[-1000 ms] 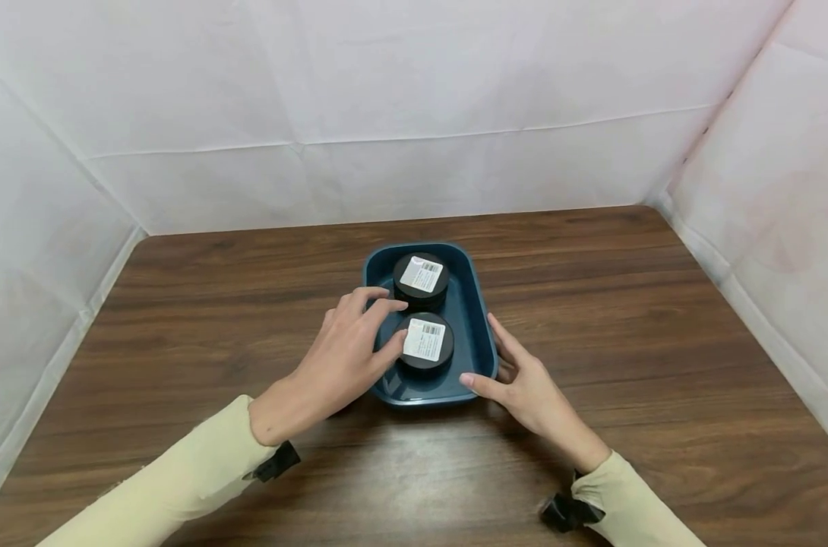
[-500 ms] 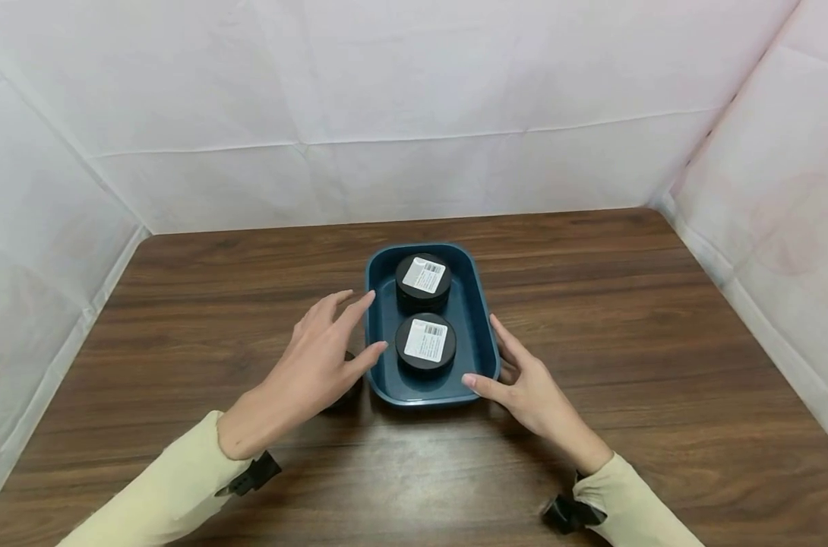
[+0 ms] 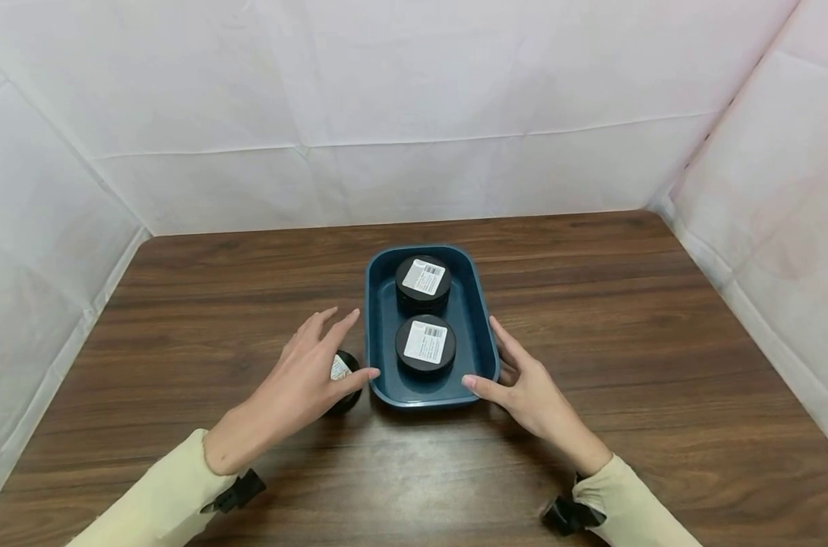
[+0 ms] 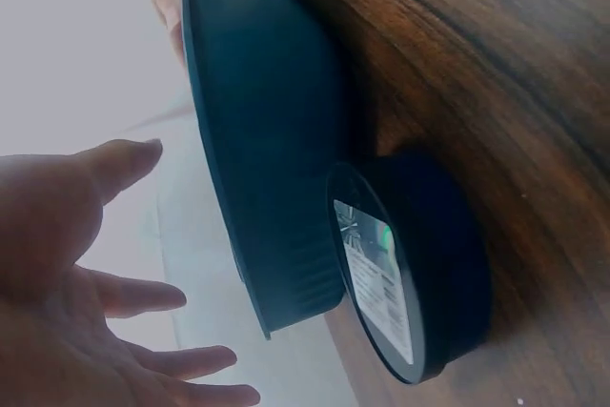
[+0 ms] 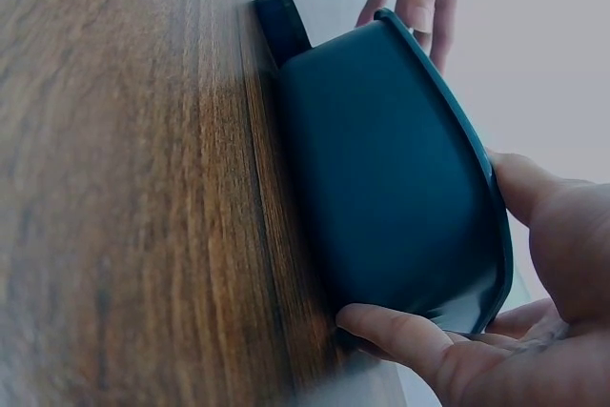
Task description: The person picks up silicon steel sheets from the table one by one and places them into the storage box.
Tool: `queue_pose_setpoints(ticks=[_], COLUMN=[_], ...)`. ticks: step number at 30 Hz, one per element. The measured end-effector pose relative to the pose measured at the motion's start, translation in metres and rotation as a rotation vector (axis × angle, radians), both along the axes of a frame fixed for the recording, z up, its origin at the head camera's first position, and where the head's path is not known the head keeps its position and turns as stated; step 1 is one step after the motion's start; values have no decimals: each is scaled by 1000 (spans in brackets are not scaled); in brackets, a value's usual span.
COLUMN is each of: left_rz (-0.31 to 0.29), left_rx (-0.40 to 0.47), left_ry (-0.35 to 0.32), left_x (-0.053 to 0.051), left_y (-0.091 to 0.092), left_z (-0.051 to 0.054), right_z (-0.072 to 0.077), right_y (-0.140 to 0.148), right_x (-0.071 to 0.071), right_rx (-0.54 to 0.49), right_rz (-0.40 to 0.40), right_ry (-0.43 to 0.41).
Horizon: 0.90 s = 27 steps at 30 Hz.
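My left hand hovers, fingers spread, over a short black round tin on the table, left of a blue tray. In the left wrist view this tin shows a labelled lid, and the hand is apart from it. My right hand holds the tray's near right corner, thumb at the rim and fingers against the outer wall. Inside the tray stand a near black tin and a far black tin, both with white labels on top. The far one shows ridged sides, perhaps a stack.
A dark wood table carries everything. White sheeting hangs behind it and along both sides. Black straps with small devices sit on both wrists.
My left hand has moved from beside the near tin in the tray, left and down, to over the tin outside. That tin has come into view. The right hand stays on the tray.
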<state>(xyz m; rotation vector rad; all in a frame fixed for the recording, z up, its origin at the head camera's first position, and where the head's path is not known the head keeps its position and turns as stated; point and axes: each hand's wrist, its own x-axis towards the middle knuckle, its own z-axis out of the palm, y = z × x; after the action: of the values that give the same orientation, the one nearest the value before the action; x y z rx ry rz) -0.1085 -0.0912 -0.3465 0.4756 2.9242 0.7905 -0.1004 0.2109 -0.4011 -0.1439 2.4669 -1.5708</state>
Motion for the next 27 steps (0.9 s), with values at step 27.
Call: queue_pose_setpoints(ticks=[27], left_rz=[-54], left_rx=[-56], left_ry=[-25], left_x=[2], left_y=[-18], left_z=[-19], right_z=[-2], right_y=[0], right_x=[0], right_rx=[-36], right_rz=[5], right_ry=[-9])
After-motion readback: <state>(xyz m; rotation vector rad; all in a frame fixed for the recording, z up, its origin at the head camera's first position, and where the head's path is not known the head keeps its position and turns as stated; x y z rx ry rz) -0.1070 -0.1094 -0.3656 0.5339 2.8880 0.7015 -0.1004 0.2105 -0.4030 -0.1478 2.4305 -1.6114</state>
